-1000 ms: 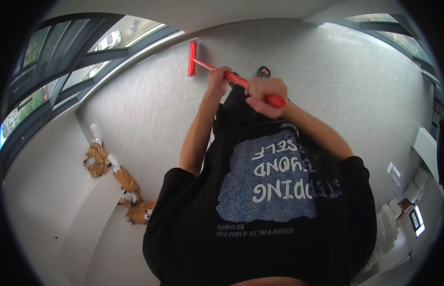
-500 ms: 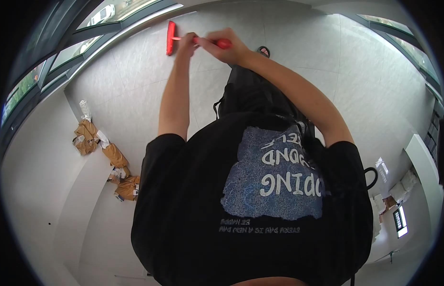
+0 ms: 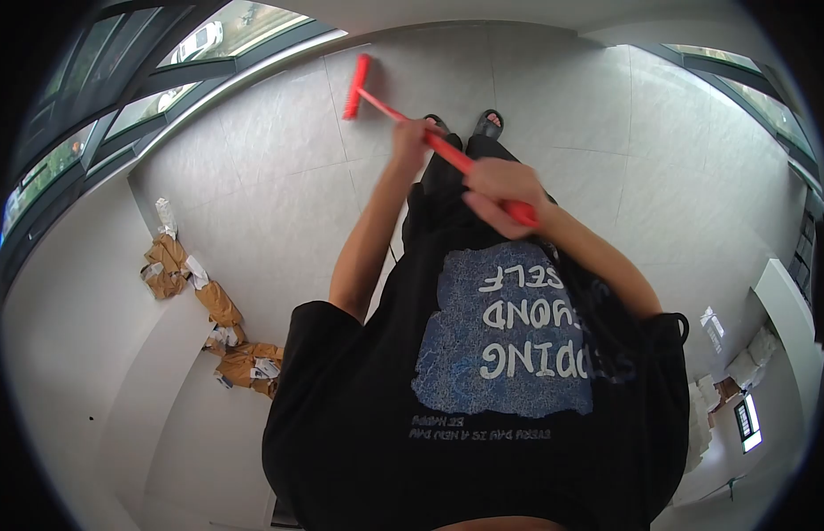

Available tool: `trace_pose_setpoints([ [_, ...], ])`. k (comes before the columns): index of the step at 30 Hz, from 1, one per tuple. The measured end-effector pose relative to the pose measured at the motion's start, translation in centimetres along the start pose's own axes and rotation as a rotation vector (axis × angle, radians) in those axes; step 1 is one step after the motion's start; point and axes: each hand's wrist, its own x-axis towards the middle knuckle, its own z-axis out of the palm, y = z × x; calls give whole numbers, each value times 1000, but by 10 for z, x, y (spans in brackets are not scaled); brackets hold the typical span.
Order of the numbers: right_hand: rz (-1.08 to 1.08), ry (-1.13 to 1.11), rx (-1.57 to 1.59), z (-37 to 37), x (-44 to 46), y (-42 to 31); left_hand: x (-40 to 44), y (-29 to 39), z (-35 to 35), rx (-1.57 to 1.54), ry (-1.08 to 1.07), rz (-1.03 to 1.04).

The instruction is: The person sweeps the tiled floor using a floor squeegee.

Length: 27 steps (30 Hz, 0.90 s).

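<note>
I wear a loose black T-shirt (image 3: pixel 359 469), and a ragged-edged blue patch (image 3: pixel 452 345) with a denim-like texture covers its front. Bold white capitals run across the blue patch, with "SELF" readable and other words partly lost in a fold beside it. Small grey lettering (image 3: pixel 480 434) sits just neckward of the patch. To either side of it are wide short sleeves (image 3: pixel 325 329), a thin black loop (image 3: pixel 684 329) at the right one. Footward of the patch come black trousers (image 3: pixel 440 199), then dark open-toed slip-ons (image 3: pixel 488 126). My hands (image 3: pixel 412 146) are bare.
</note>
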Motion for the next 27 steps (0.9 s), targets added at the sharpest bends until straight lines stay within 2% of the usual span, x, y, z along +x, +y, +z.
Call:
trace_pose_setpoints([
  [4, 7, -143, 48, 74, 71, 65, 40, 54, -91, -73, 177, 330],
  [6, 90, -226, 79, 107, 103, 97, 95, 79, -137, -427, 392, 156],
  [7, 145, -248, 87, 119, 110, 107, 105, 83, -157, -455, 325, 173],
  [9, 137, -246, 96, 132, 109, 110, 95, 104, -147, -374, 537, 90],
  [11, 129, -241, 107, 138, 108, 113, 101, 96, -150, -242, 395, 81],
  [13, 93, -130, 104, 116, 95, 115, 131, 67, -138, -105, 327, 62],
  [15, 254, -110, 9, 83, 66, 110, 146, 28, -98, -126, 312, 76],
  [17, 298, -20, -99, 43, 47, 76, 143, -13, -48, -4, 306, 118],
  [19, 379, 32, -150, 4, 21, 45, 108, -19, 17, -162, 333, -89],
  [20, 387, 48, -155, -7, 13, 26, 72, -13, 43, -170, 326, -99],
  [21, 396, 69, -162, -15, 6, 10, 72, -39, 57, -190, 301, -69],
  [23, 183, -8, -184, -26, -9, -4, 29, -43, 78, -182, 268, -145],
  [24, 175, 5, -198, -24, -10, -11, 25, -56, 80, -171, 286, -75],
  [27, 33, -96, -47, -10, 5, -27, -18, -25, 68, -258, 357, 0],
])
